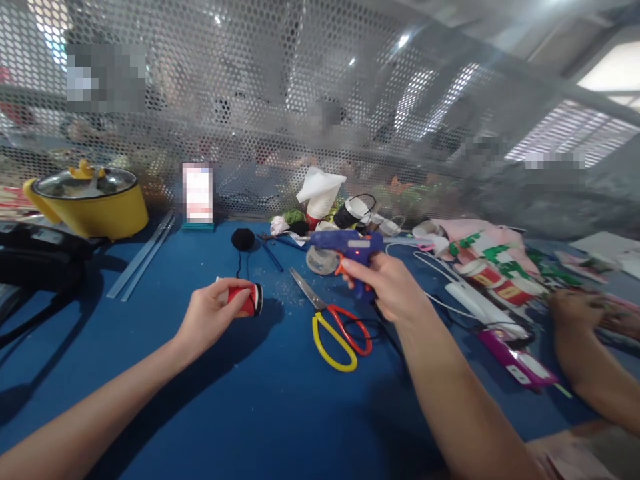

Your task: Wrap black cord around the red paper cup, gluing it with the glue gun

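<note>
Between the fingers of my left hand (215, 308) is a small red paper cup (245, 301), lying on its side, with black yarn around its right-hand end. A strand of that yarn runs up to a black yarn ball (243, 239) on the table. My right hand (393, 283) is wrapped round a blue hot glue gun (350, 245), with a finger at its orange trigger and a red light glowing on its body. The nozzle points left. Below the gun lie scissors (320, 305) with one red and one yellow handle, blades slightly apart.
A yellow electric pot (100, 210) stands back left beside clear strips (143, 257). A phone (197, 193) leans near the perforated metal screen (240, 120). Right are a power strip (483, 310), cables, a purple packet (520, 360), red cups (515, 290) and another person's arm (590, 360).
</note>
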`<action>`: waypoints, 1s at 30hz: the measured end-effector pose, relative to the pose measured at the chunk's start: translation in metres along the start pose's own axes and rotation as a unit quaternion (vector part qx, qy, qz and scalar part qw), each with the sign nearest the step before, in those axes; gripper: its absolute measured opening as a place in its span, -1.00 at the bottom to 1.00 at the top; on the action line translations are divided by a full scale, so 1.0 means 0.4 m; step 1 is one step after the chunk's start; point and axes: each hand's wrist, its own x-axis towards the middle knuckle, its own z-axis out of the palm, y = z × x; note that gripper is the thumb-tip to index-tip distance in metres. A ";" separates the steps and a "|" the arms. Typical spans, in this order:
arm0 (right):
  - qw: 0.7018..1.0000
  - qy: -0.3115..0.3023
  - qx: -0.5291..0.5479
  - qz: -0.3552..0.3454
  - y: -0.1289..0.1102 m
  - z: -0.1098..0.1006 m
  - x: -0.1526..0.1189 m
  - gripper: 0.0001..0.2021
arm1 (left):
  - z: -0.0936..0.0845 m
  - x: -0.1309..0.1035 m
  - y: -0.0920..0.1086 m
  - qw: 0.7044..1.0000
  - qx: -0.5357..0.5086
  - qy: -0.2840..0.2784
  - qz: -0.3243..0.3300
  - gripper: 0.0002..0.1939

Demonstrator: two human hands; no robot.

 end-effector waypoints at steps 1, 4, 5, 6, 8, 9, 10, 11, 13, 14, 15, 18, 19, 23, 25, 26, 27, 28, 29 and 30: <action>1.000 0.020 0.020 0.005 0.003 -0.011 0.023 -0.78 | 0.000 0.000 -0.002 1.000 0.017 0.001 0.011 -0.70; 0.996 0.033 0.062 0.062 0.014 -0.031 0.092 -0.83 | -0.003 0.000 0.000 0.998 0.054 0.004 0.032 -0.70; 0.994 0.031 0.066 0.082 0.018 -0.034 0.112 -0.81 | -0.004 0.000 0.003 0.997 0.062 0.004 0.035 -0.70; 0.992 0.026 0.067 0.102 0.023 -0.035 0.130 -0.79 | -0.004 0.000 0.006 0.997 0.072 0.005 0.038 -0.70; 0.989 0.015 0.061 0.134 0.031 -0.035 0.159 -0.78 | -0.006 -0.001 0.011 0.995 0.093 0.007 0.044 -0.71; 0.987 0.007 0.058 0.150 0.035 -0.035 0.169 -0.78 | -0.006 -0.001 0.012 0.994 0.098 0.005 0.044 -0.71; 0.985 0.000 0.053 0.167 0.038 -0.035 0.177 -0.78 | -0.007 -0.001 0.012 0.994 0.099 0.002 0.043 -0.71; 0.982 -0.009 0.048 0.181 0.040 -0.036 0.183 -0.77 | -0.007 -0.001 0.010 0.994 0.097 -0.001 0.040 -0.70; 0.978 -0.025 0.037 0.204 0.041 -0.038 0.188 -0.73 | -0.008 -0.002 0.005 0.995 0.090 -0.007 0.034 -0.68; 0.976 -0.032 0.032 0.212 0.040 -0.040 0.187 -0.69 | -0.008 -0.002 0.003 0.995 0.090 -0.008 0.035 -0.68; 0.975 -0.039 0.026 0.217 0.040 -0.043 0.186 -0.65 | -0.009 -0.002 0.002 0.995 0.093 -0.009 0.040 -0.68; 0.976 -0.046 -0.011 0.214 0.040 -0.051 0.178 -0.57 | -0.008 -0.005 0.006 0.993 0.103 -0.008 0.057 -0.71; 0.977 -0.043 -0.032 0.206 0.040 -0.055 0.175 -0.56 | -0.008 -0.006 0.010 0.993 0.106 -0.007 0.059 -0.71; 0.979 0.011 -0.125 0.158 0.030 -0.082 0.156 -0.60 | -0.005 -0.010 0.021 0.992 0.107 -0.005 0.063 -0.70; 0.976 0.064 -0.178 0.107 0.013 -0.094 0.134 -0.65 | -0.004 -0.013 0.022 0.991 0.111 0.000 0.075 -0.70; 0.972 0.093 -0.207 0.067 0.002 -0.093 0.118 -0.67 | -0.004 -0.014 0.022 0.990 0.115 0.003 0.085 -0.71; 0.962 0.120 -0.247 0.002 -0.009 -0.085 0.101 -0.68 | -0.004 -0.016 0.022 0.988 0.123 0.004 0.098 -0.71; 0.950 0.129 -0.277 -0.061 -0.019 -0.070 0.081 -0.67 | -0.004 -0.018 0.022 0.985 0.132 0.003 0.112 -0.72; 0.950 0.102 -0.274 -0.105 -0.026 -0.046 0.063 -0.65 | -0.005 -0.021 0.022 0.982 0.141 0.001 0.126 -0.72; 0.959 0.042 -0.252 -0.124 -0.030 -0.015 0.046 -0.62 | -0.005 -0.024 0.022 0.978 0.151 -0.002 0.141 -0.73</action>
